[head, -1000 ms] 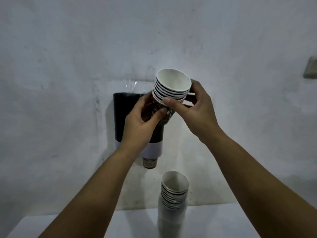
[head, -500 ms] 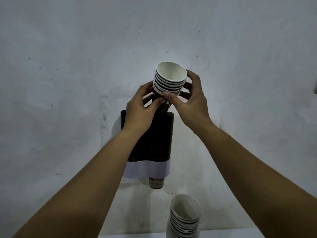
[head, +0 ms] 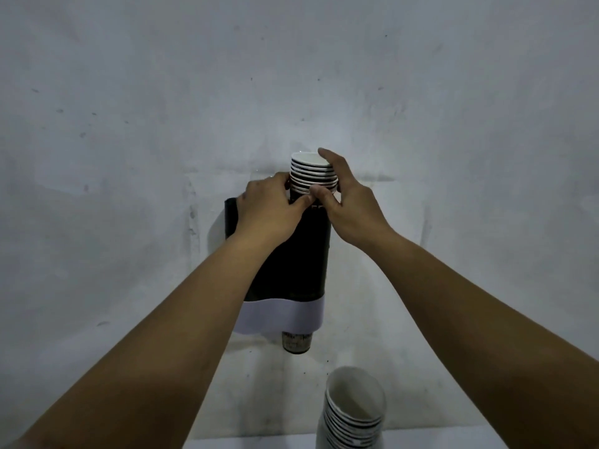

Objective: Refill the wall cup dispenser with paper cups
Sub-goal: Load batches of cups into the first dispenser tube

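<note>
A black tube-shaped cup dispenser (head: 301,254) with a white band at its bottom hangs on the wall. A stack of white-rimmed paper cups (head: 311,173) stands upright in its top opening, several rims showing above the tube. My left hand (head: 272,212) grips the stack's lower left side at the tube's mouth. My right hand (head: 346,202) holds the stack from the right, with fingers around its rims. One cup bottom (head: 296,342) pokes out below the white band.
A second stack of paper cups (head: 353,413) stands on a white surface (head: 252,443) at the bottom right. The grey scuffed wall (head: 129,124) fills the background.
The cup stack has gone down into the dispenser's top and now stands straighter. Both hands followed it down. The camera tilted up, so the dispenser sits lower in view.
</note>
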